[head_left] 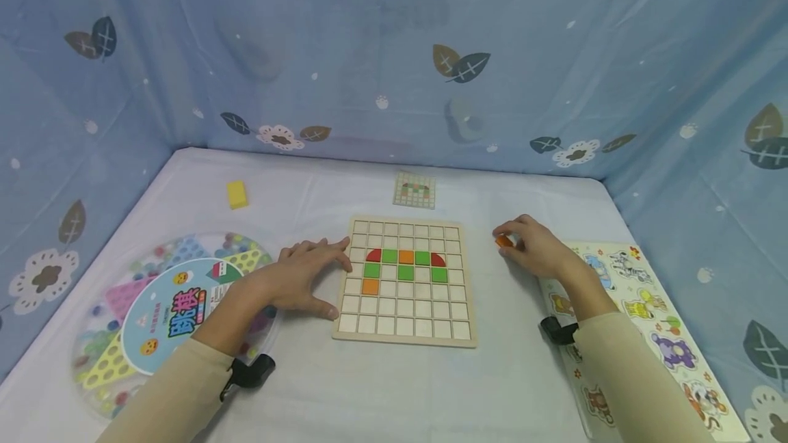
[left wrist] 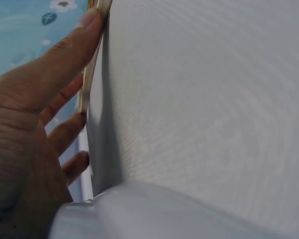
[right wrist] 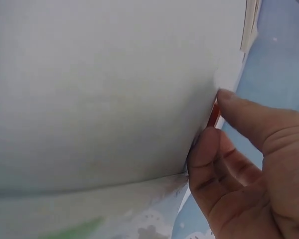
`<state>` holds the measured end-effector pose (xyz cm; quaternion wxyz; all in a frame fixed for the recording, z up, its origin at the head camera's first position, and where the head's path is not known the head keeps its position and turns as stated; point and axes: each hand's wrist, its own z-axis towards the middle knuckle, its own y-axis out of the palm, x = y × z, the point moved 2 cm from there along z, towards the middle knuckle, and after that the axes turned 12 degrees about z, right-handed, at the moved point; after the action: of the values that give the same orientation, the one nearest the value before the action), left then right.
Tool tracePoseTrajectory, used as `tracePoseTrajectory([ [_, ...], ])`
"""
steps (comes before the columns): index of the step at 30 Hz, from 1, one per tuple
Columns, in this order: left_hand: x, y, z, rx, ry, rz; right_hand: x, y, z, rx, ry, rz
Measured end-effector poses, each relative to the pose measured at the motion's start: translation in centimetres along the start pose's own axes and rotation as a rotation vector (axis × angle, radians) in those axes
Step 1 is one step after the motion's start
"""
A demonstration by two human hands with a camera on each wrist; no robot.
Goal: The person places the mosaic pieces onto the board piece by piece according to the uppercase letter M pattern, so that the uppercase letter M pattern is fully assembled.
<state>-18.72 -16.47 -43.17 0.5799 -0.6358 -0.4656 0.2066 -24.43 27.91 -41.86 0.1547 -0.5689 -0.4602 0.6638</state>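
A wooden grid board (head_left: pixel 404 307) lies flat on the white table, with red, green and orange tiles set in its upper rows. My left hand (head_left: pixel 304 275) rests at the board's left edge, thumb near the lower corner and fingers spread loosely along the side. In the left wrist view the thumb and fingers touch the board's edge (left wrist: pixel 88 82). To the right of the board, my right hand (head_left: pixel 537 248) pinches an orange tile (head_left: pixel 503 241) between thumb and fingers, low over the table. The right wrist view shows only a sliver of that tile (right wrist: pixel 214 115).
Behind the board lies a small pattern card (head_left: pixel 415 190). A yellow block (head_left: pixel 237 194) sits at the back left. Under my left forearm is a round clear box of marbles (head_left: pixel 98 333); an animal picture board (head_left: pixel 652 306) lies under the right forearm. Blue curtains enclose the table.
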Motion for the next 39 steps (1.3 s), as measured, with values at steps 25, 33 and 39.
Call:
tracePoseTrajectory([
  [25, -0.1, 0.0, 0.0, 0.009, 0.015, -0.003, -2.0, 1.9, -2.3, -0.166, -0.078, 0.48],
  [33, -0.2, 0.1, 0.1, 0.007, 0.0, -0.001, -3.0, 3.0, -1.7, -0.27, -0.14, 0.696],
  [39, -0.1, 0.2, 0.1, 0.01, 0.006, 0.0, -3.5, 3.9, -1.4, -0.297, -0.17, 0.753],
])
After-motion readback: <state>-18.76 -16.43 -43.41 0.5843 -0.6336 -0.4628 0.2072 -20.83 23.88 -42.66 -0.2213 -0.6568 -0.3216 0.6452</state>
